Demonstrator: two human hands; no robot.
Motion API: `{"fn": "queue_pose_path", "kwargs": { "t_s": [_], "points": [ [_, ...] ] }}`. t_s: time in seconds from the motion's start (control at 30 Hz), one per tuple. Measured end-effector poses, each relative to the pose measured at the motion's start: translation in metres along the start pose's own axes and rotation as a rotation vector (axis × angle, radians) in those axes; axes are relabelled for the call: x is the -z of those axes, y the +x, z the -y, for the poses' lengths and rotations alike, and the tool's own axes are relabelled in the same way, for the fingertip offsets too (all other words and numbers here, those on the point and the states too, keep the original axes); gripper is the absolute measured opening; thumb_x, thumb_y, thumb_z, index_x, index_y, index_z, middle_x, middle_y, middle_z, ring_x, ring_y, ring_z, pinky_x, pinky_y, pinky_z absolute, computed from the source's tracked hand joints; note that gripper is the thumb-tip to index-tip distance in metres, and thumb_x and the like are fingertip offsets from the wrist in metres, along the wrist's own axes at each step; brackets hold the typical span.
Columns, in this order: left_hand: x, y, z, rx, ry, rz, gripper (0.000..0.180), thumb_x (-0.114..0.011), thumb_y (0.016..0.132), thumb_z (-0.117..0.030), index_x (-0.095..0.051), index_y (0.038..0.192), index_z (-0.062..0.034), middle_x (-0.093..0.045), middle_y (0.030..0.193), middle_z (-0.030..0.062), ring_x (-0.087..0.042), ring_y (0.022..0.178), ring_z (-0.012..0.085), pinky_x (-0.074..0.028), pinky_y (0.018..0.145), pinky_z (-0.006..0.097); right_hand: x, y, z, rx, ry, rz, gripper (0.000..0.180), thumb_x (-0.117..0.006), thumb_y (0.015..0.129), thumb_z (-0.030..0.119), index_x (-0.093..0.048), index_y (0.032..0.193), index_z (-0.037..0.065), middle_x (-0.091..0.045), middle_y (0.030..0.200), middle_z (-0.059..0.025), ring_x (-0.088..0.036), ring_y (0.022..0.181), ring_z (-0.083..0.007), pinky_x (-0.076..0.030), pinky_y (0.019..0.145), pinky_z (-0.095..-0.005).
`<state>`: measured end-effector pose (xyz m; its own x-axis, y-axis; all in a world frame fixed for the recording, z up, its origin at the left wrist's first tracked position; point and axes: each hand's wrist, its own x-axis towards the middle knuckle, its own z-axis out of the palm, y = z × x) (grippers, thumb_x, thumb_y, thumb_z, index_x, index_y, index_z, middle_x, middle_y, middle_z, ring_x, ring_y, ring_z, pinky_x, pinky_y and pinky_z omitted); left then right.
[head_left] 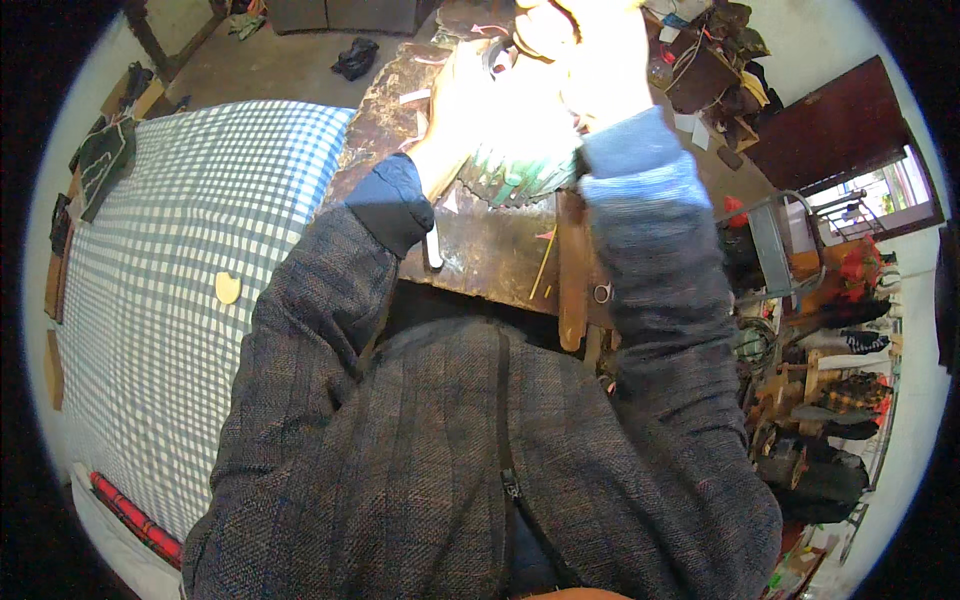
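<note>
Strong glare bleaches much of both my hands at the far end of a worn wooden bench (480, 262). My left hand (452, 118) comes in from the left, its fingers bent inward beside a small dark piece (498, 58). My right hand (598, 70) is opposite, its fingers curled at the top of the picture. Whatever each hand grips is lost in the brightness. Below and between the hands lies a green ribbed thing (520, 172) with a dark lower edge; its kind is unclear. Small pale scraps (415, 97) lie by my left hand.
A white-handled tool (433, 247), a thin yellow stick (542, 266) and a wooden bar (572, 275) lie along the bench's near side. A blue-and-white checked cloth (190, 220) covers a wide surface at left, with a bitten-looking pale disc (228, 288) on it. A metal-framed chair (775, 245) stands right.
</note>
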<state>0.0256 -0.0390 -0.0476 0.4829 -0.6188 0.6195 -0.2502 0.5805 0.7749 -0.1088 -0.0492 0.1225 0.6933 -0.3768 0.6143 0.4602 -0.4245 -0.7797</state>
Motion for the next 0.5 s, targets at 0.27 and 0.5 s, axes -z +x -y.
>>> {"fn": "queue_pose_path", "kwargs": {
  "t_s": [0.27,0.5],
  "points": [
    [-0.003,-0.008,-0.008,0.056,0.112,-0.007,0.030,-0.053,0.107,-0.015,-0.064,0.130,0.0009,-0.069,0.123,0.0103,-0.063,0.117,0.0204,-0.048,0.105,0.034,-0.019,0.004,-0.040,-0.130,-0.106,-0.534,0.012,-0.060,0.100,0.013,-0.064,0.101,0.001,-0.048,0.070,0.0049,-0.040,0.053,-0.0065,-0.031,0.046,-0.0237],
    [-0.002,-0.004,-0.019,-0.005,0.287,0.031,0.034,-0.056,0.101,-0.013,-0.062,0.132,-0.0004,-0.066,0.129,0.0145,-0.061,0.122,0.0250,-0.047,0.108,0.037,-0.023,0.000,-0.036,0.075,0.322,-0.361,0.024,-0.060,0.101,0.023,-0.062,0.103,0.000,-0.047,0.070,0.0055,-0.042,0.054,-0.0065,-0.032,0.046,-0.0235]
  ]
}}
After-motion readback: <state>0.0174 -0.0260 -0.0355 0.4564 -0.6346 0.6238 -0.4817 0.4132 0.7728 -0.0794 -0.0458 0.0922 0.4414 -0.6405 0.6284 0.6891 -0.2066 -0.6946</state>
